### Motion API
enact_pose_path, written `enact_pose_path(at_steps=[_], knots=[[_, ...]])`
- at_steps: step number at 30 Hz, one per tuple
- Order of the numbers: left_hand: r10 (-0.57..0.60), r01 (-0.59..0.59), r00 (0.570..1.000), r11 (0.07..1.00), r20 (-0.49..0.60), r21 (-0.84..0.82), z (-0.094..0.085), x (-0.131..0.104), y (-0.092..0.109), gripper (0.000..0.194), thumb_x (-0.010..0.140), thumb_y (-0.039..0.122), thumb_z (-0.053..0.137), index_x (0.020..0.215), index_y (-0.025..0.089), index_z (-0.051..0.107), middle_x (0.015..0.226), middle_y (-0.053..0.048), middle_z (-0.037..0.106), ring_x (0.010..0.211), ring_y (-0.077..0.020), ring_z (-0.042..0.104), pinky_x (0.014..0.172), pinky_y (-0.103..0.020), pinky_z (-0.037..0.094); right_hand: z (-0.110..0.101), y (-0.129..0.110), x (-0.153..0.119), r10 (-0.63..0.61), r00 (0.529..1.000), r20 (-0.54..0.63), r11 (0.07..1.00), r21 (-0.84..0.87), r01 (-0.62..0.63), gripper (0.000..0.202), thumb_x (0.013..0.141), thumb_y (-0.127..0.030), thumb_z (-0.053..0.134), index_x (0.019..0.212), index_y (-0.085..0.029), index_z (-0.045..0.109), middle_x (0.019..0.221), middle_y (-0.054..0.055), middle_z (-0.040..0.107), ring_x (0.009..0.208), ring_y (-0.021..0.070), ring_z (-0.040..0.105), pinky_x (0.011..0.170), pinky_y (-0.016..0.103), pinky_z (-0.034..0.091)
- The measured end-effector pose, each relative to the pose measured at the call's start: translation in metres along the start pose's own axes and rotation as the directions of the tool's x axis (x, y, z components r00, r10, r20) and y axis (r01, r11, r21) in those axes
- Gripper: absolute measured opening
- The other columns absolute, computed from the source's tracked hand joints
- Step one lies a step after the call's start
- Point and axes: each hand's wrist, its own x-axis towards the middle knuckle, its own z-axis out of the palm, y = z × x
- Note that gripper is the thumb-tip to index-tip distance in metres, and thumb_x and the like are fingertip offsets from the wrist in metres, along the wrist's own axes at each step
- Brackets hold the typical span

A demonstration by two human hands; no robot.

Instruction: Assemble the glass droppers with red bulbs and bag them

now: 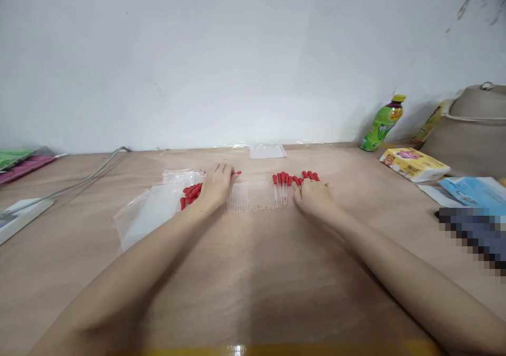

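My left hand (219, 184) is closed, a red rubber dropper bulb (238, 173) poking out at its fingertips. Beside and partly behind that hand lies a pile of red bulbs (192, 192) on a clear plastic bag (158, 208). A row of clear dropper tubes (256, 195) without bulbs lies between my hands. To its right are several droppers with red bulbs (282, 178) fitted on. My right hand (314, 195) rests over the right end of these, fingers curled in; more red bulbs (311, 175) show just beyond it. What its fingers grip is hidden.
A small flat bag (268, 151) lies near the wall. On the right are a green drink bottle (383, 124), a yellow tissue pack (414, 164), a blue packet (476, 192), a blurred dark object (474, 234) and a beige bag (470, 129). A grey cable (95, 171) crosses the left side.
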Motion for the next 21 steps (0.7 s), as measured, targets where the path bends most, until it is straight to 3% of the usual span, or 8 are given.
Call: enact_pose_path(at_steps=[3,6,8,11,18,21], knots=[[0.227,-0.243,0.968,0.954,-0.104,-0.176,0.004,-0.034,0.008,0.021,0.09,0.027,0.037,0.086,0.015,0.053,0.082,-0.007,0.059,0.079,-0.0195,0.054,0.072,-0.032,0.043,0.002,0.004,-0.003,-0.037,0.993,-0.109,0.994,0.099,0.048,0.028,0.086,-0.027,0.031,0.091,-0.008,0.051,0.076,0.014,0.063,0.068,0.024,0.058,0.078,0.041,0.03],[0.291,-0.331,0.942,0.895,-0.17,-0.301,0.009,-0.062,0.014,0.015,0.089,0.025,0.042,0.095,0.016,0.052,0.087,-0.006,0.059,0.08,-0.0171,0.055,0.071,-0.029,0.045,0.01,0.006,-0.01,-0.157,0.95,-0.27,0.942,0.249,0.227,0.021,0.089,-0.027,0.03,0.09,-0.014,0.046,0.074,0.008,0.063,0.064,0.0189,0.056,0.08,0.038,0.029],[0.262,-0.322,0.943,0.873,-0.203,-0.366,0.011,-0.072,0.017,0.019,0.088,0.023,0.044,0.104,0.016,0.051,0.09,-0.006,0.058,0.081,-0.0162,0.055,0.07,-0.028,0.046,0.015,0.003,-0.016,-0.232,0.905,-0.355,0.886,0.307,0.347,0.019,0.089,-0.027,0.031,0.087,-0.016,0.046,0.075,0.006,0.062,0.065,0.0182,0.054,0.076,0.034,0.032],[0.211,-0.261,0.964,0.851,-0.159,-0.455,0.009,-0.074,0.02,0.019,0.088,0.021,0.043,0.104,0.018,0.055,0.089,-0.006,0.055,0.081,-0.0151,0.054,0.071,-0.027,0.046,0.019,-0.005,-0.028,-0.332,0.864,-0.38,0.805,0.363,0.469,0.016,0.088,-0.024,0.033,0.086,-0.017,0.047,0.078,0.007,0.06,0.07,0.0184,0.054,0.069,0.031,0.035],[0.182,-0.207,0.978,0.83,-0.1,-0.517,0.005,-0.072,0.026,0.013,0.086,0.022,0.048,0.095,0.018,0.057,0.09,-0.005,0.056,0.086,-0.0159,0.052,0.078,-0.03,0.043,0.022,-0.023,-0.045,-0.529,0.774,-0.348,0.635,0.444,0.632,0.016,0.087,-0.018,0.037,0.096,-0.017,0.05,0.089,0.007,0.062,0.082,0.0175,0.055,0.075,0.032,0.039],[0.197,-0.204,0.978,0.821,-0.071,-0.533,0.005,-0.073,0.027,0.012,0.086,0.022,0.049,0.093,0.018,0.057,0.087,-0.003,0.059,0.083,-0.0156,0.053,0.076,-0.03,0.043,0.021,-0.023,-0.045,-0.544,0.771,-0.331,0.602,0.486,0.633,0.013,0.087,-0.019,0.039,0.092,-0.017,0.051,0.087,0.006,0.061,0.08,0.0162,0.055,0.075,0.032,0.039]])
